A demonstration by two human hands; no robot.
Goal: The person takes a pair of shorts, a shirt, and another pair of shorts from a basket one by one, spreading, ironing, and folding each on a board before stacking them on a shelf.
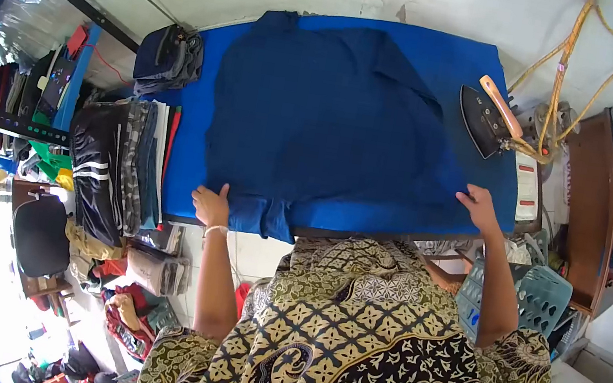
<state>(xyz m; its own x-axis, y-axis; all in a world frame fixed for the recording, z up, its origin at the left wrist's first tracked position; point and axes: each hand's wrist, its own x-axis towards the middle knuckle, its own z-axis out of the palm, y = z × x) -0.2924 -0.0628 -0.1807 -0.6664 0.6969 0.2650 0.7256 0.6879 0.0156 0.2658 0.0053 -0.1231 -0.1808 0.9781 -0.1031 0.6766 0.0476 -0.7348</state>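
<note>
Head view: a dark blue garment (pixel 332 124) is spread flat over the blue padded tabletop (pixel 491 68), its lower hem hanging slightly past the near edge. The left hand (pixel 211 206) is laid on the garment's near left corner, fingers curled over the cloth at the edge; whether it pinches cannot be told. The right hand (pixel 478 207) is pressed flat, fingers spread, on the near right edge. An iron (pixel 487 119) is parked at the right, apart from both hands. Folded clothes (pixel 120 164) are stacked to the left. Judged from this, the garment is laid out and smoothed, and folding is left undone
</note>
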